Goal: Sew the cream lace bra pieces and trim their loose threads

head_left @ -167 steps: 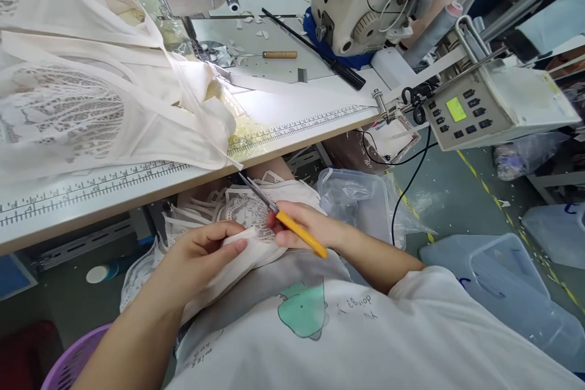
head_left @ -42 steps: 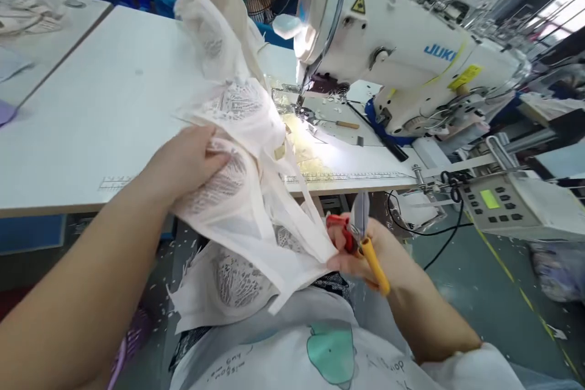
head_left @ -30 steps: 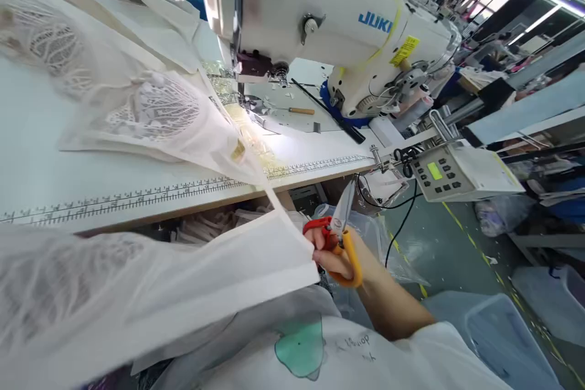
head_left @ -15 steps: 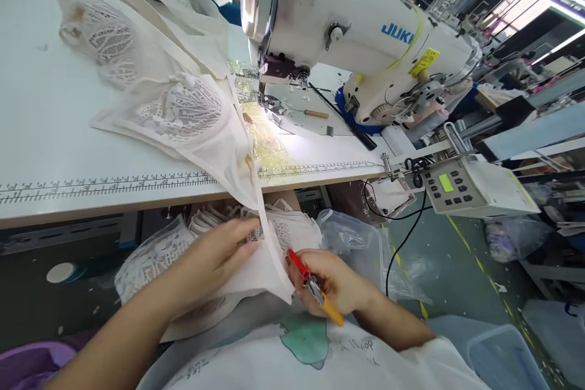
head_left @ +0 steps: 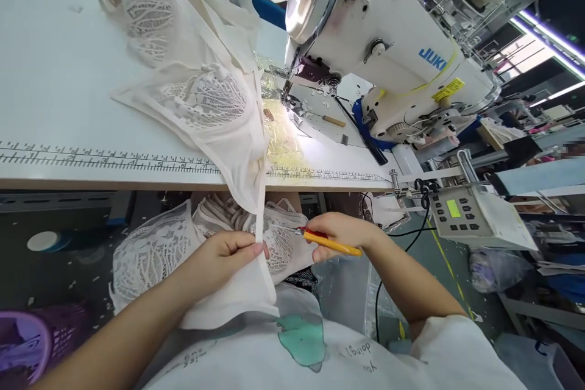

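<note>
My left hand (head_left: 226, 253) is closed, pinching a white fabric strip (head_left: 259, 219) that hangs from the lace garment pieces (head_left: 196, 88) lying on the sewing table (head_left: 55, 103). My right hand (head_left: 336, 233) grips small scissors with yellow and red handles (head_left: 326, 242), their blades pointing left toward the strip. More lace pieces (head_left: 155, 250) lie in my lap below the table edge.
A white JUKI sewing machine (head_left: 388, 61) stands on the table at the right, with a screwdriver (head_left: 331, 120) beside it. A control panel (head_left: 461, 216) hangs at the right. A ruler strip (head_left: 91, 158) runs along the table edge. A purple basket (head_left: 27, 341) sits at lower left.
My right hand has turned the scissors to point left at the strip. My left hand has shifted from flat on the fabric to pinching the strip. The view has swung left.
</note>
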The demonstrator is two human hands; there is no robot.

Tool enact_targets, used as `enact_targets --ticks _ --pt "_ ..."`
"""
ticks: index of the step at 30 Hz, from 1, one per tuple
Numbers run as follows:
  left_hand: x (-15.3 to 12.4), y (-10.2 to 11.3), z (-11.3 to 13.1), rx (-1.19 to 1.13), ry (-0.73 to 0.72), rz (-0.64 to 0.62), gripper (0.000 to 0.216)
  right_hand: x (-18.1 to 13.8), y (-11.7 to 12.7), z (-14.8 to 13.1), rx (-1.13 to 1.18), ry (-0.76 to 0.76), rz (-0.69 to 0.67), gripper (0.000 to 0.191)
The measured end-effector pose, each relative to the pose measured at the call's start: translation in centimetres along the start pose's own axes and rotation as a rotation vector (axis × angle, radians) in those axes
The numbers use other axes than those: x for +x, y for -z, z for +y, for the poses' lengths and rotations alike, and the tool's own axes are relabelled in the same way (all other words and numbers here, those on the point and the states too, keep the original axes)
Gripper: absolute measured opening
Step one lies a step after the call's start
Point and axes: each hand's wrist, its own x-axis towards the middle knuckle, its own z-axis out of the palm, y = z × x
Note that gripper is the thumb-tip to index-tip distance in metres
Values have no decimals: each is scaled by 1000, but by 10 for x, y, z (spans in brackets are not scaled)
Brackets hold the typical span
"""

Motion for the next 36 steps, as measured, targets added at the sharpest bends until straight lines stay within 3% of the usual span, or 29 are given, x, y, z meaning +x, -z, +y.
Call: enact_targets --ticks 10,17,22,26,29,33,36 --pt "0 4 3 -44 38 -21 39 27 21 -31 -196 -31 -138 51" --pt "0 8 -2 32 -17 -9 39 26 16 -23 -23 -72 -71 55" --pt "-5 6 6 229 -281 94 31 26 -9 -18 294 27 199 57" --pt "-8 4 14 402 -607 225 19 31 -40 -31 674 135 393 52" --pt "-11 6 16 623 -844 293 23 34 -60 -41 962 101 477 46" --pt "-16 6 15 828 -995 270 42 34 -69 -40 1131 -9 447 34" --pt "-18 0 16 927 -1017 212 51 33 -66 -32 1004 4 329 23"
